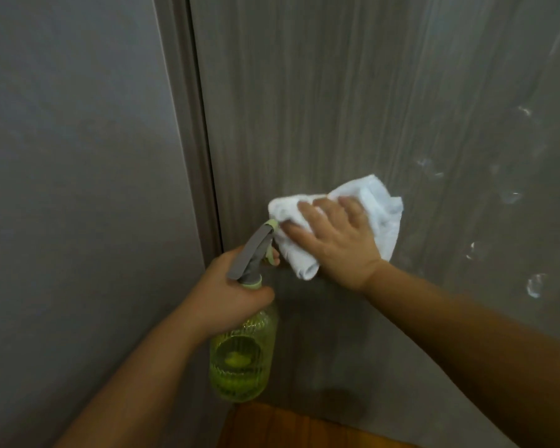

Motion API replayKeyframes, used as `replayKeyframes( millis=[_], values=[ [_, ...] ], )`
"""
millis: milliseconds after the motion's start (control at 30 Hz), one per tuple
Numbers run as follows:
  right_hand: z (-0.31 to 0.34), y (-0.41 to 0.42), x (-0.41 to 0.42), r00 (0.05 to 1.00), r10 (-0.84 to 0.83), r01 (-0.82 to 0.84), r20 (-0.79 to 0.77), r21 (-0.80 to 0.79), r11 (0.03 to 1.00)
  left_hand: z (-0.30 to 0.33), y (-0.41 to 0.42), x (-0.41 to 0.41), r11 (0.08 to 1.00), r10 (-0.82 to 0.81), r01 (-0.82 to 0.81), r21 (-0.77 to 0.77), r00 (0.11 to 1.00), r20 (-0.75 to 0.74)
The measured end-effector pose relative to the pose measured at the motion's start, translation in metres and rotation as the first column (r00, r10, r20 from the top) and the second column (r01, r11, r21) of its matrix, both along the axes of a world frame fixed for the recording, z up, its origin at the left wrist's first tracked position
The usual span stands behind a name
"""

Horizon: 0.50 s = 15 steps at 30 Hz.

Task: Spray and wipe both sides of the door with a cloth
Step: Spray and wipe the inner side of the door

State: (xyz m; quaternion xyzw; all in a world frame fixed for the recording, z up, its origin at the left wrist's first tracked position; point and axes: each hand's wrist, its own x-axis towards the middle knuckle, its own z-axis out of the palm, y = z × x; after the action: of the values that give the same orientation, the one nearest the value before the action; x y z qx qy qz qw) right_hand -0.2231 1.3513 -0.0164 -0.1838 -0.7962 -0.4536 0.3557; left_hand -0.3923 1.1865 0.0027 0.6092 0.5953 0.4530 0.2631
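Against the door: the right hand (pixel 333 240), fingers spread flat, presses a crumpled white cloth (pixel 369 205) to the grey wood-grain door (pixel 337 92).
Left hand (pixel 236 282): fingers curled round the neck of a translucent yellow-green ribbed plastic spray bottle (pixel 243 357) with a grey trigger head, nozzle just beside the cloth.
Door surface: wet droplets (pixel 534 286) lie right of the cloth.
Below: orange-brown wooden floor (pixel 288 428).
Left: plain grey wall (pixel 78 156).

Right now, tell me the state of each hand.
Left hand: grips the spray bottle at its neck.
Right hand: open, fingers flat, pressing the white cloth against the door.
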Motion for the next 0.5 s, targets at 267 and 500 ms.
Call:
replayKeyframes(
  millis=[267,500],
  values=[
    [-0.010,-0.012,0.006,0.975,-0.038,0.059,0.221,-0.092,0.994,0.001,-0.008,0.000,1.000,-0.010,0.010,-0.029,1.000,-0.004],
    [0.140,-0.019,-0.008,0.964,-0.097,0.068,-0.249,-0.124,0.990,0.006,-0.009,0.001,1.000,-0.003,0.003,-0.001,1.000,-0.017]
  ],
)
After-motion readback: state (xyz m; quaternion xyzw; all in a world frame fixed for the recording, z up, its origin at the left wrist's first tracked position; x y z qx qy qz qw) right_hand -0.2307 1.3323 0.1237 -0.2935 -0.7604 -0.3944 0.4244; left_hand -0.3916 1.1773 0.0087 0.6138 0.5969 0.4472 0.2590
